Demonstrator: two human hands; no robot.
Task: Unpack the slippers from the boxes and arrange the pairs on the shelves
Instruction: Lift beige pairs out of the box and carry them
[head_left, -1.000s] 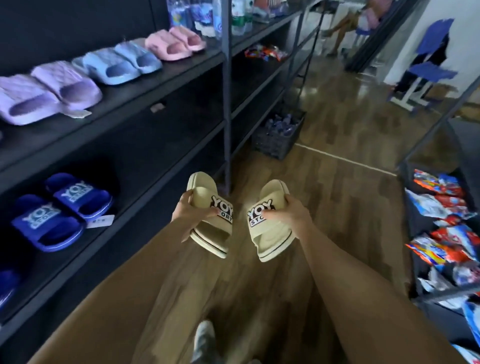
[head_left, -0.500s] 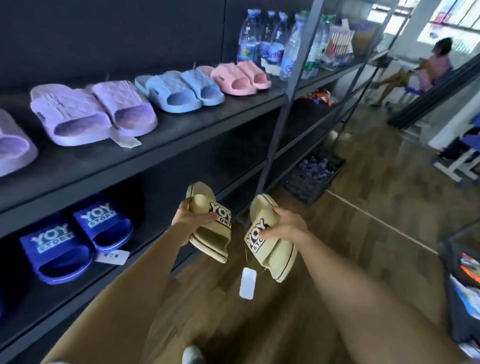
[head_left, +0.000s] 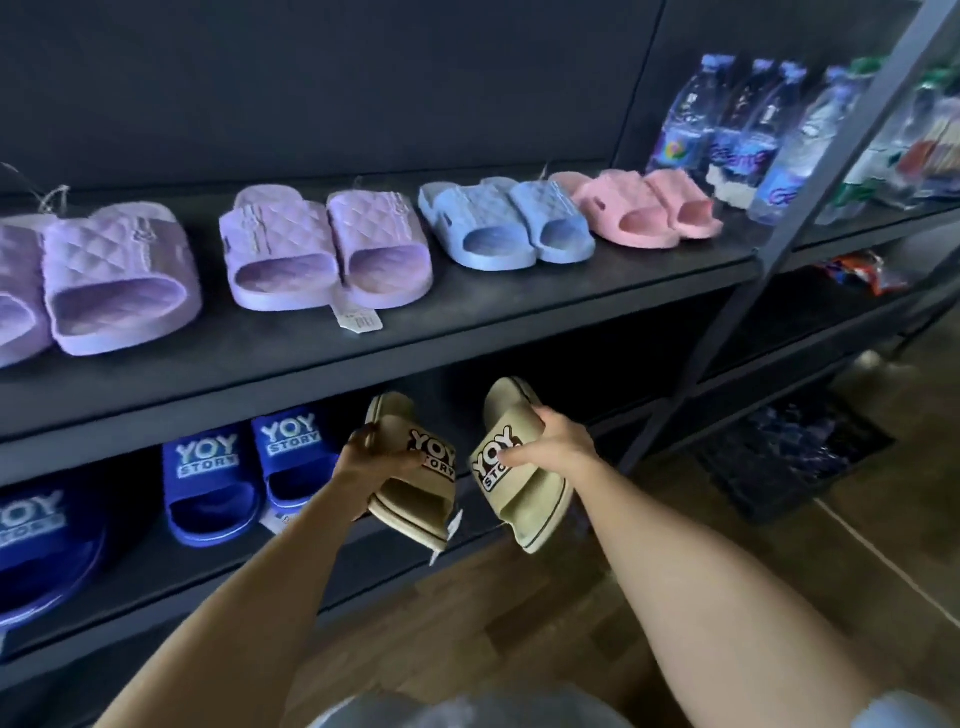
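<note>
Holding one beige slipper in each of the hands here. The left hand (head_left: 371, 457) is curled round the strap of the left beige slipper (head_left: 415, 501), and the right hand (head_left: 553, 447) grips the right beige slipper (head_left: 522, 488) the same way. Both slippers are up in the air just in front of the lower shelf (head_left: 171, 577), next to a dark blue pair (head_left: 249, 467) sitting on it. The upper shelf (head_left: 467, 312) has a lilac pair (head_left: 322, 249), a light blue pair (head_left: 504, 223) and a pink pair (head_left: 644, 208), then water bottles (head_left: 737, 130).
</note>
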